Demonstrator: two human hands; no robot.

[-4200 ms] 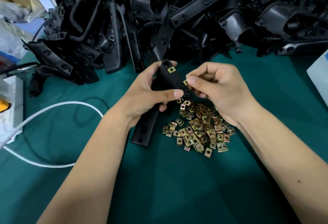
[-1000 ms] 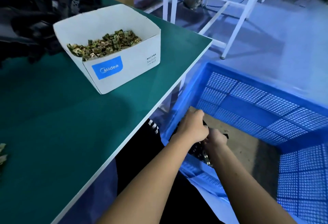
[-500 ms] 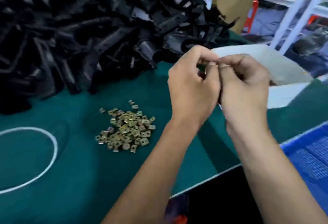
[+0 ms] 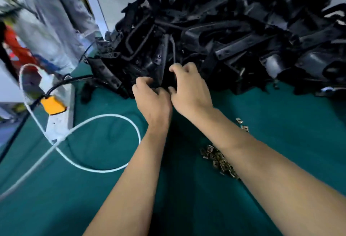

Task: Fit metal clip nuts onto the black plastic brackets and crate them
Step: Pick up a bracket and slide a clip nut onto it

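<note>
We see both hands at the near edge of the heap of black plastic brackets filling the upper frame, presumably picking out the next piece. The left hand curls its grip round the lower end of one upright black bracket; the right hand hooks its fingers beside it, contents unclear. Brass-coloured metal clip nuts lie loose on the green counter, centre right under the right forearm, within easy reach for fitting.

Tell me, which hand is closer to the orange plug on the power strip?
The left. The left hand sits at the edge of the black bracket pile, on the side toward the orange plug; the right hand is just beyond it, farther away.
</note>
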